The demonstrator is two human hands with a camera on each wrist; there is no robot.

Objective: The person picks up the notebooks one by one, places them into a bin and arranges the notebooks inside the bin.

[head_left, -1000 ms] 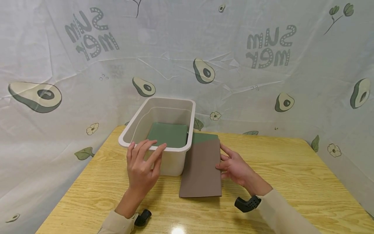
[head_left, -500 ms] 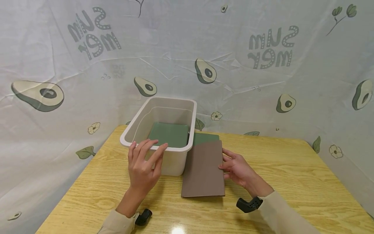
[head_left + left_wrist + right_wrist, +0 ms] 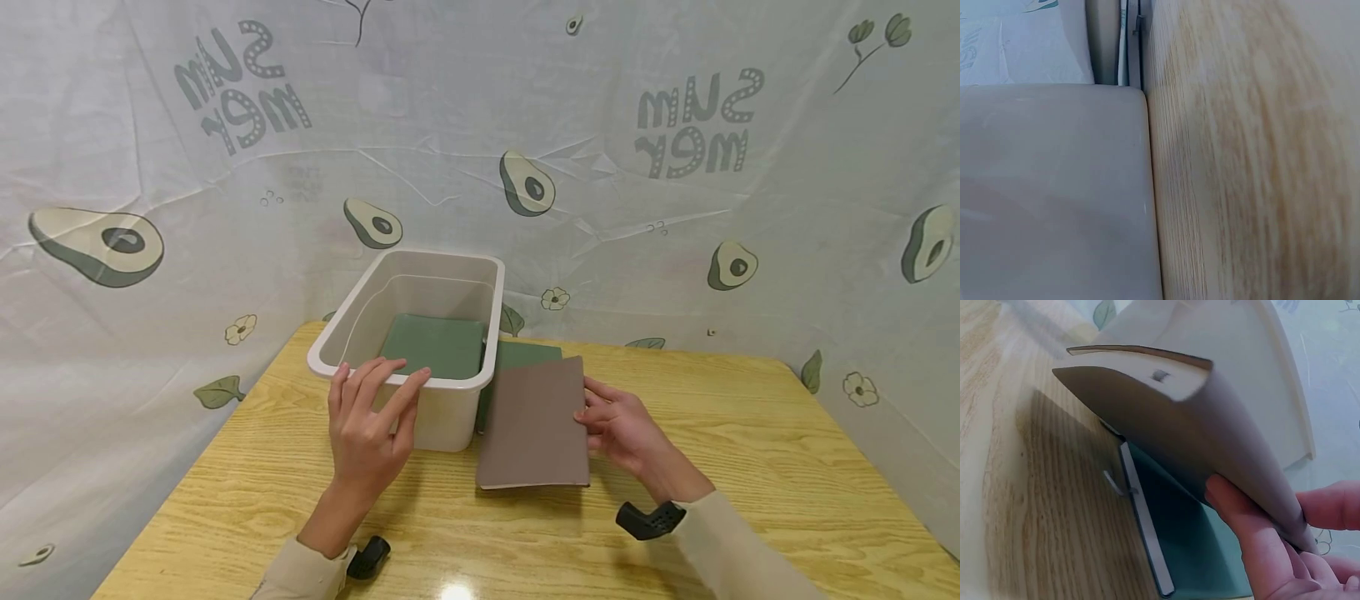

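My right hand (image 3: 622,429) pinches a brown soft-cover notebook (image 3: 534,427) by its spine edge, thumb on one cover and fingers on the other. In the right wrist view the brown notebook (image 3: 1235,419) is tilted up off the table with its covers slightly apart. Beneath it lies a green notebook (image 3: 1179,537) with a pale page edge and a ribbon end; the head view shows only part of this green notebook (image 3: 525,353). My left hand (image 3: 369,429) rests its fingertips on the near rim of a beige plastic bin (image 3: 442,417).
Inside the bin lies another green notebook (image 3: 435,342). A wooden table (image 3: 720,425) carries everything, and a curtain (image 3: 450,108) printed with avocados hangs behind it. The bin's right wall stands close beside the notebooks.
My right hand has lifted the brown notebook and shifted it rightward, tilting it. More of the green notebook beneath shows now. The left hand has stayed on the bin's rim.
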